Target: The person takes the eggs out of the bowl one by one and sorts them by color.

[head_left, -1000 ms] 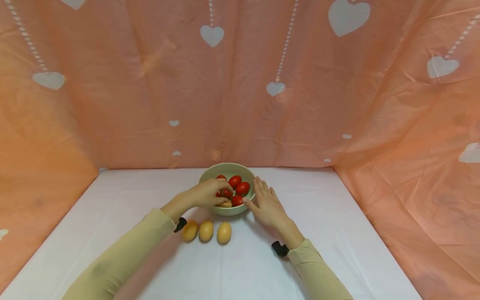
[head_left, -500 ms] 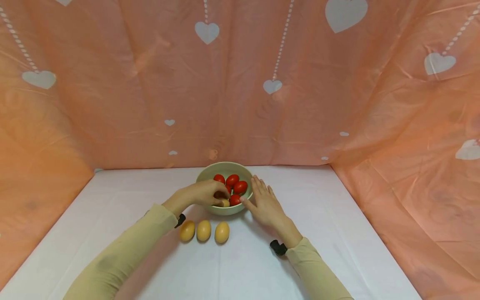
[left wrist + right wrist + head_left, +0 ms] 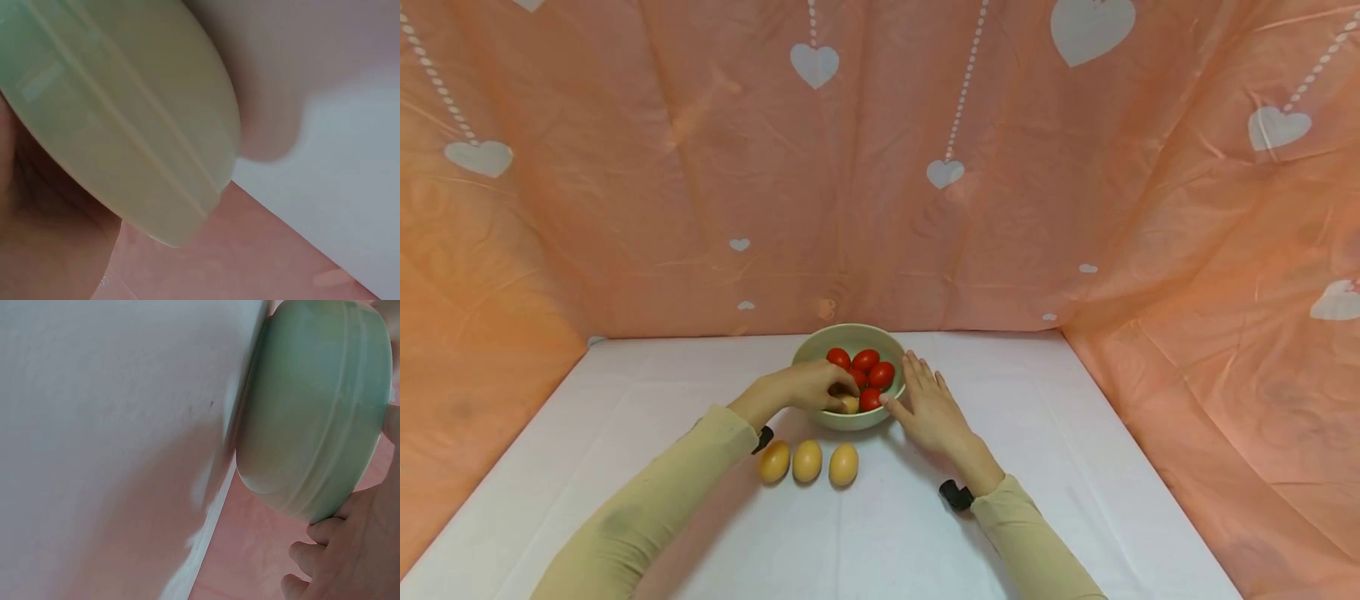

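A pale green bowl [image 3: 850, 422] stands near the back of the white table. Several glossy red ovals, like plum tomatoes [image 3: 881, 375], lie in it. My left hand [image 3: 808, 386] reaches over the bowl's left rim, its curled fingers and thumb gripping a yellow-brown egg [image 3: 850, 405] low inside; the hand covers part of that egg. On the right side, my right hand [image 3: 934, 412] rests against the bowl with straight fingers and its thumb at the rim. The left wrist view is filled mostly by the bowl's outer wall [image 3: 137, 125]; in the right wrist view, fingertips touch the bowl [image 3: 312, 412].
Three more yellow-brown eggs stand in a row in front of the bowl: a left egg [image 3: 774, 462], a middle egg [image 3: 807, 462] and a right egg [image 3: 844, 465]. A pink-orange cloth [image 3: 850, 208] with white hearts hangs behind the table [image 3: 880, 542] and along its sides.
My left hand has dipped a little lower toward the near side of the bowl, and its fingers have drawn in around the egg. My right hand stays against the bowl.
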A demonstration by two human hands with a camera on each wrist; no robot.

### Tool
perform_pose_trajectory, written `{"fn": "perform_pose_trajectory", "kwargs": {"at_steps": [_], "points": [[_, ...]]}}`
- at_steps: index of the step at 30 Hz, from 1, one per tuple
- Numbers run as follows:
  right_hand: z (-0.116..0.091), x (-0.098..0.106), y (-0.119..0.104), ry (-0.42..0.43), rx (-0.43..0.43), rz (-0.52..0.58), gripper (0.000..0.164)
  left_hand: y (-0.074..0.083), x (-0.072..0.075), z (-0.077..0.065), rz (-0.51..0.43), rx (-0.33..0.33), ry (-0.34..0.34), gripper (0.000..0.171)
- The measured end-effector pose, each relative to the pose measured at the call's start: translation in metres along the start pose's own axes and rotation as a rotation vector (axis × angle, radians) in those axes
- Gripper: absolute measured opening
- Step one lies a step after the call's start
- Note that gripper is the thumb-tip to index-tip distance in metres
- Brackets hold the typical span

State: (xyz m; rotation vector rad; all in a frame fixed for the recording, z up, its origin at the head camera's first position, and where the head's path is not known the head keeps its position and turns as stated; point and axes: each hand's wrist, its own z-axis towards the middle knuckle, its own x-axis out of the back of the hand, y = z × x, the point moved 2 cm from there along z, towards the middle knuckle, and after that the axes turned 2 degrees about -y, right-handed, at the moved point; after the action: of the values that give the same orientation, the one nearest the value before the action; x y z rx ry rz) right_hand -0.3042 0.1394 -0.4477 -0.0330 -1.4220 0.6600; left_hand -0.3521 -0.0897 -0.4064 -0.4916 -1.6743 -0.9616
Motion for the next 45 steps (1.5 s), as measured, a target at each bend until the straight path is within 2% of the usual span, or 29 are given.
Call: {"fn": "perform_pose_trajectory", "kwargs": {"at_steps": [7, 14, 22, 30, 35, 40, 45], "points": [[0.001, 0.0, -0.001, 0.0, 0.008, -0.003, 0.085, 0.003, 0.002, -0.006, -0.007, 0.028, 0.044, 0.025], [0.001, 0.0, 0.0, -0.009, 0.004, -0.008, 0.085, 0.001, -0.002, -0.008, -0.015, 0.026, 0.134, 0.026], [0.0, 0.0, 0.0, -0.01, -0.001, 0.001, 0.084, 0.005, -0.006, -0.012, -0.029, 0.023, 0.222, 0.036], [0.001, -0.001, 0.001, -0.01, 0.004, -0.006, 0.085, 0.009, -0.009, -0.019, -0.143, 0.013, 0.34, 0.033], [0.001, -0.001, 0.001, -0.005, 0.006, -0.005, 0.084, 0.01, -0.011, -0.022, -0.283, 0.035, 0.41, 0.034], [0.0, 0.001, -0.001, -0.01, 0.004, -0.002, 0.085, 0.013, -0.012, -0.023, -0.396, 0.042, 0.435, 0.042], [-0.001, 0.001, -0.002, -0.019, 0.006, -0.011, 0.085, 0.02, -0.013, -0.024, -0.427, 0.015, 0.453, 0.052]]}}
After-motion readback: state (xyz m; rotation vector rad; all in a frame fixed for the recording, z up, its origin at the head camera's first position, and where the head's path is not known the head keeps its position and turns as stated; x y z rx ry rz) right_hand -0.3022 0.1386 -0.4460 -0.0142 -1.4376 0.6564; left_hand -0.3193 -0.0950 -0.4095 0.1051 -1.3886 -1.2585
